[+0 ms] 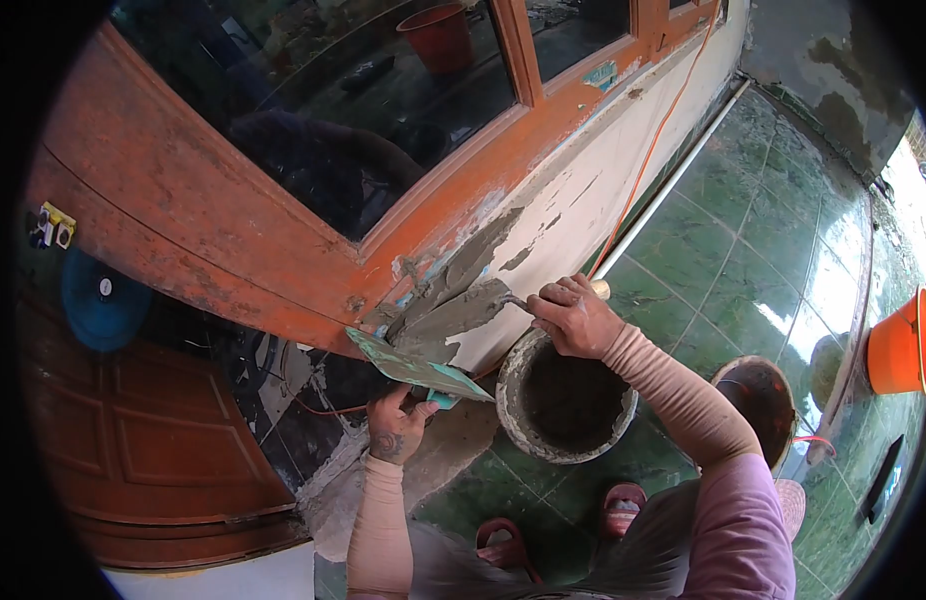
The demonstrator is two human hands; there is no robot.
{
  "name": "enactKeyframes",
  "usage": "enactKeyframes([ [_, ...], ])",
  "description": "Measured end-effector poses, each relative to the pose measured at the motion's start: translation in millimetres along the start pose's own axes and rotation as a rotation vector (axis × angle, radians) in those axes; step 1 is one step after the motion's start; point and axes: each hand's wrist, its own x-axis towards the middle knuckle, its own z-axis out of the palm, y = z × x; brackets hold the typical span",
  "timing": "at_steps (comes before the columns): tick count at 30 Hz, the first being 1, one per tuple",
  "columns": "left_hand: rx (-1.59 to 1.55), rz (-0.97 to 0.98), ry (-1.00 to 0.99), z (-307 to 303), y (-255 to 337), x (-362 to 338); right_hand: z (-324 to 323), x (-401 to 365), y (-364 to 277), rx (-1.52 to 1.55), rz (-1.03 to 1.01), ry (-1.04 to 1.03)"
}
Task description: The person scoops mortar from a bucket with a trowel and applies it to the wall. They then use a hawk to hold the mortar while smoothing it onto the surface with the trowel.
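My right hand (575, 312) is closed round the handle of a trowel (461, 312), whose grey, mortar-coloured blade lies at the patched lower wall (543, 240) beneath the window frame. Below it, my left hand (398, 425) grips a green plastering float (418, 370) by its handle, the flat plate tilted and close to the wall's corner. Under my right hand stands a round bucket (513, 425) with a crusted rim and wet grey mortar (573, 400) inside. Which parts of the blade touch the wall I cannot tell.
A second bucket (783, 405) stands right of my arm, with an orange bucket (895, 345) farther right. A white pipe (673, 180) and orange cable (651, 150) run along the wall. The brown door (173, 440) is at left. My sandalled feet are below.
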Motion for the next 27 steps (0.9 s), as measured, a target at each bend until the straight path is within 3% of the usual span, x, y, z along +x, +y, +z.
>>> enactKeyframes([
  [12, -0.031, 0.011, 0.012, 1.1, -0.3, -0.6, -9.8, -10.4, -23.4, -0.083, 0.081, 0.028],
  [27, 0.036, 0.017, 0.021, 2.2, -5.4, -0.6, -11.1, -11.4, 24.4, 0.061, 0.108, -0.037],
])
